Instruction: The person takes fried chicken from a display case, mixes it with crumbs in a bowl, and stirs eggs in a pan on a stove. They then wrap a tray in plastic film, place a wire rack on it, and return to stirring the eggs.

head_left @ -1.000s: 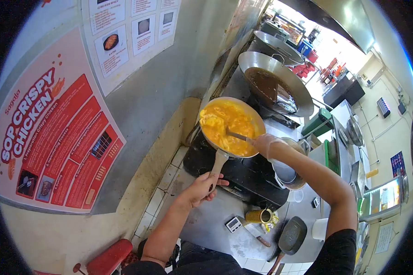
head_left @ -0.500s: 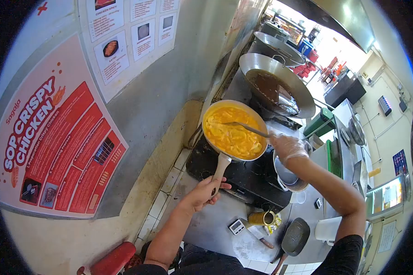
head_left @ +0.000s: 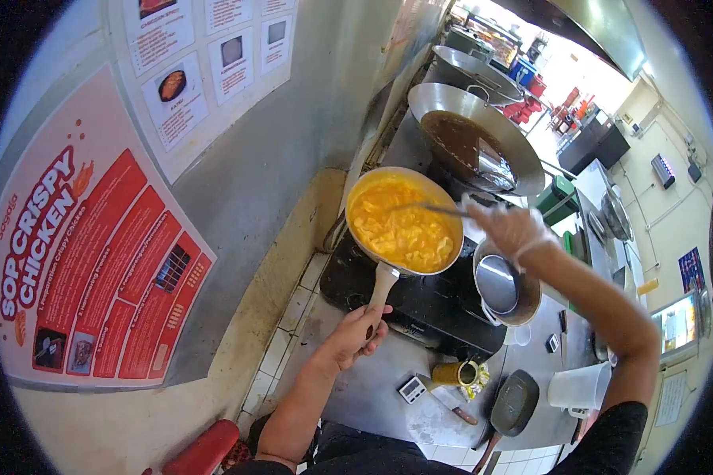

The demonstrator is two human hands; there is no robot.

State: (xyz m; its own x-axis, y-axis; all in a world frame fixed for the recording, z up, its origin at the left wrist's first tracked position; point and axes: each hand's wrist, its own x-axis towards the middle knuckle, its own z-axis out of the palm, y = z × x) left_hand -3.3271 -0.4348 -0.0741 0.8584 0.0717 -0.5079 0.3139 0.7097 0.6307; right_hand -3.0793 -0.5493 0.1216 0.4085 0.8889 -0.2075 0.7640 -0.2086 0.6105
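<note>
My left hand is wrapped round the pale handle of a frying pan, which sits over the black stove. Loose, partly set scrambled egg fills the pan, yellow and lumpy. In a clear plastic glove, my right hand grips a thin metal spatula from the pan's right side. Its far end dips into the egg; the hand and tool are blurred by motion. Below my right forearm stands a pot with a dark round piece in it.
Beyond the pan, a large wok holds dark oil. Nearer me on the steel counter lie a timer, a knife, a brown-yellow jar and a small square pan. A white jug stands at right. The wall rises close on the left.
My right hand has swung up and slightly right with the spatula, shifting it through the egg. My left hand keeps its grip on the handle. The view has shifted slightly.
</note>
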